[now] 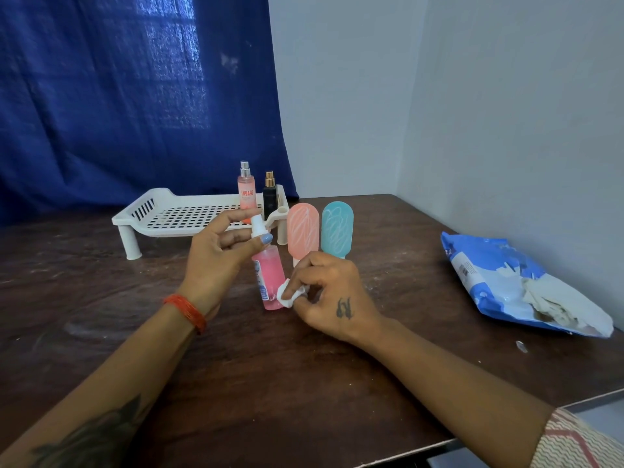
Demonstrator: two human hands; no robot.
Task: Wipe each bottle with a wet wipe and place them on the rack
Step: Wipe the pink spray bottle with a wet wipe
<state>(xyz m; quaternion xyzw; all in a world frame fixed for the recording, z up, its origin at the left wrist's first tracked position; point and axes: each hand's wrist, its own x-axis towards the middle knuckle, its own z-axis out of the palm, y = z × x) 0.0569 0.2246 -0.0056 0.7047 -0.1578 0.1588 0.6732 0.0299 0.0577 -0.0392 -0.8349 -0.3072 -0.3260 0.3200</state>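
While the left hand (216, 251) pinches the pink spray bottle (270, 278) by its white top, upright on the table (135, 332) near the rack (189, 214), the right hand (331, 295) pinches a wet wipe (287, 295) against its lower side. Two bottles already stand on the rack's far right end, and the wipes pack (506, 282) lies off right.

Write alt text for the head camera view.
A left hand holds a pink spray bottle upright while the right hand rubs a wet wipe on it. Behind, two bottles stand on a white rack.
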